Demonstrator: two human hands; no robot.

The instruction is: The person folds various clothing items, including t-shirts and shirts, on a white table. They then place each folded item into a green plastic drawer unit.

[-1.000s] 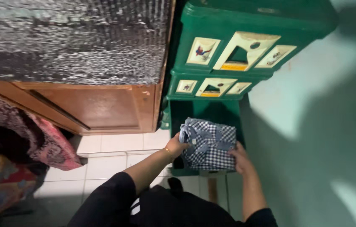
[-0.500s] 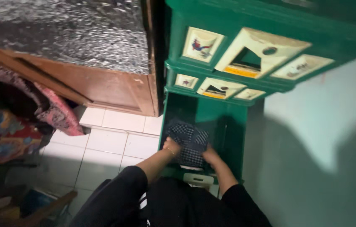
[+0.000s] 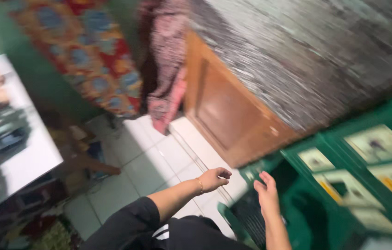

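Note:
The view is blurred and tilted. My left hand (image 3: 215,178) hovers with fingers loosely curled and nothing in it, above the white floor tiles (image 3: 152,162) beside the green plastic drawer cabinet (image 3: 344,185). My right hand (image 3: 267,194) is held flat with fingers apart, empty, over the cabinet's pulled-out bottom drawer (image 3: 251,217). A dark checked cloth (image 3: 250,216) shows faintly inside that drawer, below the right hand. Both arms wear black sleeves.
A wooden cabinet (image 3: 233,115) with a grey speckled top (image 3: 307,55) stands next to the green drawers. Patterned red and blue fabric (image 3: 84,55) and a pink cloth (image 3: 163,83) hang at the back. A white-topped surface (image 3: 24,157) sits at left.
Both hands have let go of the folded checked cloth, which stays in the bottom drawer, and lifted away. The camera has swung sharply left and tilted.

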